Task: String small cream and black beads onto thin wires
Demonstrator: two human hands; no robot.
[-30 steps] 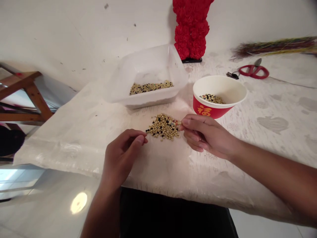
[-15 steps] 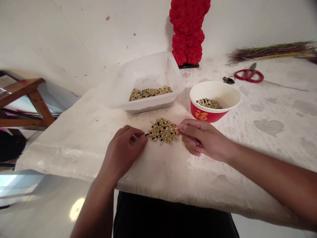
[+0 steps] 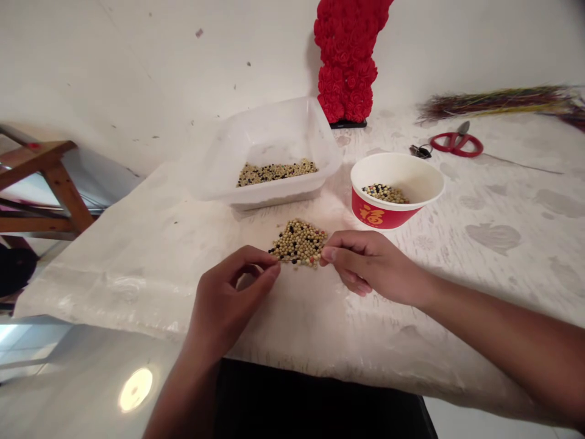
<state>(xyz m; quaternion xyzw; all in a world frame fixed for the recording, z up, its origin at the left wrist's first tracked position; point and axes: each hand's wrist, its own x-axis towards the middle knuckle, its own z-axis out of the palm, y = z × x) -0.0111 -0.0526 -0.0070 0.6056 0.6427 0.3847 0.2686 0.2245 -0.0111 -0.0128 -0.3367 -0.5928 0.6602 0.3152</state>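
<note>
Your clear plastic tub [image 3: 269,198] held a layer of mixed beans, and your red-and-white paper bowl [image 3: 372,214] held fewer. A loose bean pile [image 3: 299,242] lay between your left hand [image 3: 231,292] and right hand [image 3: 368,262], both pinched at its edges; you couldn't tell whether either held anything.

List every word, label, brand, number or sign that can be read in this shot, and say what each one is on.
"福": a yellow Chinese character on the red outer side of the paper bowl.
No other writing can be read anywhere in the view.
</note>
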